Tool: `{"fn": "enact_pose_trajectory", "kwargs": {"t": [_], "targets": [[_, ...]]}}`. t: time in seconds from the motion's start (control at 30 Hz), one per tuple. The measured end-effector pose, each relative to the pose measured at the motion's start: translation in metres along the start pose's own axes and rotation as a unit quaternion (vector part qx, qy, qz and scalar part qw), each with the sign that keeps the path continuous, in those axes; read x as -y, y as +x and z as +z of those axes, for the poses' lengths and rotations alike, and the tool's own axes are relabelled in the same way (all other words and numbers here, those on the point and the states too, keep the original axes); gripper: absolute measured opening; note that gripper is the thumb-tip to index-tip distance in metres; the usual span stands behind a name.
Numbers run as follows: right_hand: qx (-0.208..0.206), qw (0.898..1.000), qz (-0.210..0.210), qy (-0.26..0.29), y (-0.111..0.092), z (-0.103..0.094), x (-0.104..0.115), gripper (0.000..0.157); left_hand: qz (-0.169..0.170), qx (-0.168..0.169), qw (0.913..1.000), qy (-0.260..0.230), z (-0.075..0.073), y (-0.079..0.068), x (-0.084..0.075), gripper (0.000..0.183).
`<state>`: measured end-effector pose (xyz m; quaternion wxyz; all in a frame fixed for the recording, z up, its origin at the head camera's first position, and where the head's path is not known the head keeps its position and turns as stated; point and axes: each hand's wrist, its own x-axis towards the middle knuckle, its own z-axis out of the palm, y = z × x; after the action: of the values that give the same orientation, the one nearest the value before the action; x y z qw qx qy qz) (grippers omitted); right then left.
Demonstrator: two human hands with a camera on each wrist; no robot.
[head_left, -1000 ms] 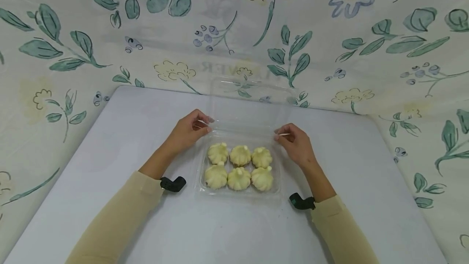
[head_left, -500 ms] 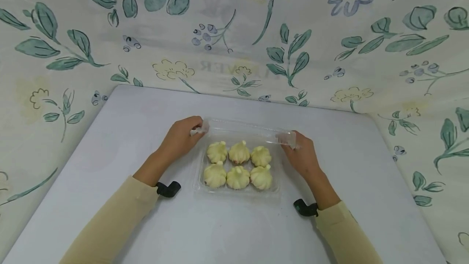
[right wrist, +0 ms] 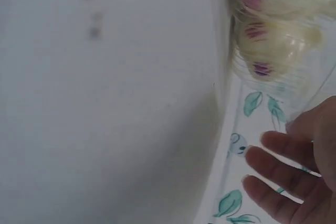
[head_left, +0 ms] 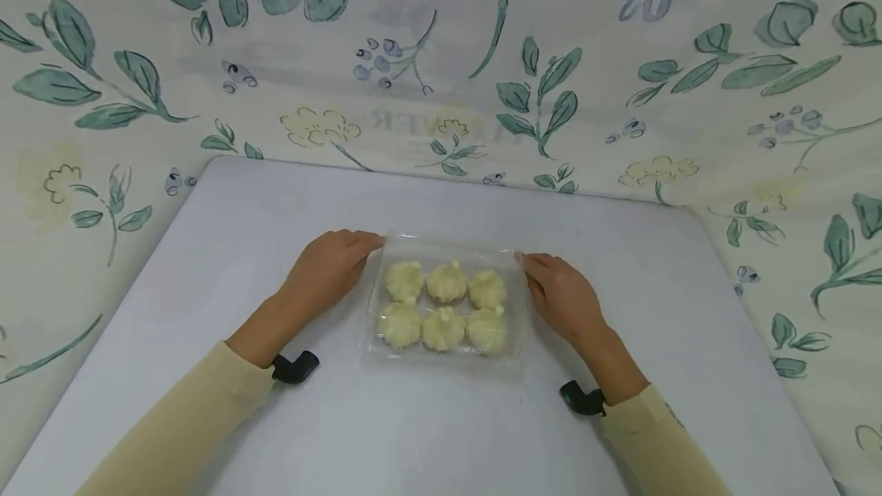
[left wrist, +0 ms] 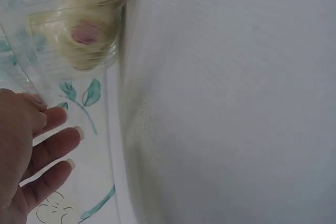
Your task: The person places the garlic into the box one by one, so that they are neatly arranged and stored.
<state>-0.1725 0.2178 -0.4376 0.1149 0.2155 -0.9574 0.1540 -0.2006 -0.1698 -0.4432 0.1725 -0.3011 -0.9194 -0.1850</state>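
A clear plastic clamshell box point(head_left: 375, 339) lies on the white table in the head view, with several pale garlic bulbs point(head_left: 444, 329) in two rows inside. Its transparent lid point(head_left: 455, 246) is down over them; whether it is latched I cannot tell. My left hand point(head_left: 327, 274) pinches the lid near its far left corner, thumb and index finger together, the other fingers spread in the left wrist view. At the far right corner, my right hand point(head_left: 565, 301) pinches the lid likewise. Purple marks show on the garlic point(left wrist: 86, 32) through the side in both wrist views.
A white table point(head_left: 427, 435) extends around the box on all sides. Behind it hangs a floral cloth point(head_left: 303, 67), which also covers both sides. Black wrist cameras point(head_left: 296, 367) stick out from the beige sleeves.
The lid, upright behind the box a second ago, has swung down toward me over the garlic. Both hands came with it, ending lower at the far corners.
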Motion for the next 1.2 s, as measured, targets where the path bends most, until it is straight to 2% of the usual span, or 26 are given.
{"fn": "enact_pose_trajectory", "kwargs": {"t": [0.13,0.2,0.27,0.37,0.43,0.53,0.63,0.83,0.93,1.0,1.07,1.13,1.2], "targets": [[0.040,0.999,0.006,-0.012,-0.005,-0.003,0.002,0.049,0.009,0.034,0.9992,0.020,-0.001,-0.010,-0.001,0.055],[0.068,0.997,0.017,0.013,-0.007,-0.006,0.002,0.052,-0.011,0.063,0.9979,0.000,-0.001,-0.015,-0.001,0.057],[0.096,0.994,0.027,0.050,-0.008,-0.009,0.001,0.053,-0.042,0.092,0.9941,-0.040,-0.003,-0.019,0.000,0.056],[0.132,0.984,0.048,0.108,-0.009,-0.014,0.000,0.052,-0.097,0.131,0.9799,-0.115,-0.007,-0.022,0.001,0.050],[0.153,0.978,0.062,0.128,-0.009,-0.017,-0.001,0.052,-0.121,0.152,0.9685,-0.156,-0.009,-0.023,0.001,0.048],[0.181,0.969,0.072,0.152,-0.010,-0.021,-0.002,0.054,-0.136,0.176,0.9565,-0.189,-0.011,-0.024,0.001,0.050],[0.212,0.959,0.074,0.176,-0.010,-0.025,-0.004,0.060,-0.143,0.195,0.9506,-0.194,-0.011,-0.025,0.000,0.055],[0.263,0.940,0.074,0.205,-0.007,-0.032,-0.007,0.076,-0.154,0.199,0.9472,-0.198,-0.009,-0.027,-0.001,0.064],[0.270,0.934,0.087,0.216,-0.009,-0.033,-0.007,0.077,-0.166,0.189,0.9444,-0.212,-0.008,-0.029,-0.003,0.065],[0.262,0.935,0.101,0.218,-0.012,-0.033,-0.005,0.076,-0.178,0.176,0.9431,-0.218,-0.008,-0.030,-0.005,0.065],[0.245,0.937,0.122,0.218,-0.017,-0.032,-0.002,0.067,-0.192,0.163,0.9408,-0.226,-0.009,-0.030,-0.008,0.062],[0.220,0.940,0.140,0.221,-0.022,-0.032,0.003,0.050,-0.207,0.154,0.9367,-0.236,-0.010,-0.030,-0.013,0.052],[0.192,0.942,0.155,0.226,-0.027,-0.030,0.011,0.032,-0.224,0.153,0.9268,-0.259,-0.011,-0.030,-0.018,0.043]]}}
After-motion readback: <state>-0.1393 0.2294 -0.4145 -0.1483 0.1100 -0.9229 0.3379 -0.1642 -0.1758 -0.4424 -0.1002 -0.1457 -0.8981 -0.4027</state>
